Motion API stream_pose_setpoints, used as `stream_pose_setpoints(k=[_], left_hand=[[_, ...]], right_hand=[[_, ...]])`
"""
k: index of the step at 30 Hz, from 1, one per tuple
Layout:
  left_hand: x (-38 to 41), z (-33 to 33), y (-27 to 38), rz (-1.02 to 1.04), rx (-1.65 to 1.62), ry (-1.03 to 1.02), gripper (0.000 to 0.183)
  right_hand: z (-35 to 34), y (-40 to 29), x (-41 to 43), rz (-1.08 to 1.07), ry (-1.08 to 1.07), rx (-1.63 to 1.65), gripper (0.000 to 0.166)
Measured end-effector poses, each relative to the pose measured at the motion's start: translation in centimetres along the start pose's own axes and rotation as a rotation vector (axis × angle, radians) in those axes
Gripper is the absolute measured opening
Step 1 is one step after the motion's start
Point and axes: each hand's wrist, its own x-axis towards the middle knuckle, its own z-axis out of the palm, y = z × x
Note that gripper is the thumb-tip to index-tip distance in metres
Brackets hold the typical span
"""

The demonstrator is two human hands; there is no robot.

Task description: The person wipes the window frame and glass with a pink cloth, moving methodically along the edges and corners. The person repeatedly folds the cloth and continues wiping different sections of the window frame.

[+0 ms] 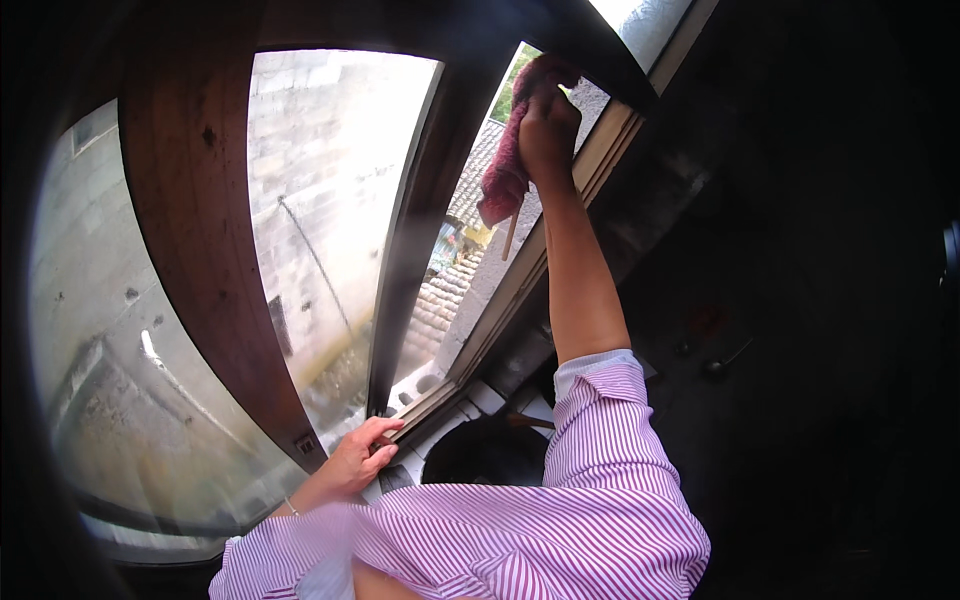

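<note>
My right hand (pixel 551 135) is raised at the upper right of the window and grips a red fluffy cloth (pixel 504 187). The cloth lies against or just in front of the narrow right-hand opening; whether it touches glass I cannot tell. Below the cloth a thin stick (pixel 511 236) shows. My left hand (pixel 360 454) rests with bent fingers at the lower corner of the pale window frame (pixel 495 322). No object shows in it. Dark wooden window bars (pixel 191 225) run between the panes, left of both hands.
A round black pan (pixel 484 454) stands below the sill on white tiles (pixel 486 397), with a wooden handle (pixel 529 421) at its edge. Outside are a block wall (pixel 322 150) and tiled roofs (pixel 446 296). The room on the right is very dark.
</note>
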Motion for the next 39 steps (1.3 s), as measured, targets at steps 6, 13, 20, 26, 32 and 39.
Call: stream_pose_setpoints(k=[6, 13, 20, 26, 32, 39], left_hand=[[8.0, 2.7, -1.8, 0.274, 0.172, 0.145, 0.053], [11.8, 4.9, -3.7, 0.176, 0.210, 0.555, 0.076], [10.2, 4.7, -3.1, 0.155, 0.223, 0.656, 0.077], [7.7, 3.9, -2.0, 0.073, 0.244, 0.673, 0.082], [6.2, 3.9, -0.7, 0.113, 0.268, 0.765, 0.081], [3.9, 3.0, -1.0, 0.095, 0.337, 0.845, 0.080]], right_hand=[[1.7, -3.9, -1.2, -0.234, -0.120, -0.040, 0.024], [0.4, -1.1, -0.9, 0.031, -0.018, 0.054, 0.033], [3.0, -2.5, -1.2, -0.173, 0.050, -0.004, 0.035], [4.1, -5.7, -2.0, -0.301, -0.002, 0.044, 0.021], [5.2, -4.6, -1.6, -0.300, 0.098, 0.154, 0.017], [6.8, -10.8, -2.8, -0.464, -0.096, 0.284, 0.010]])
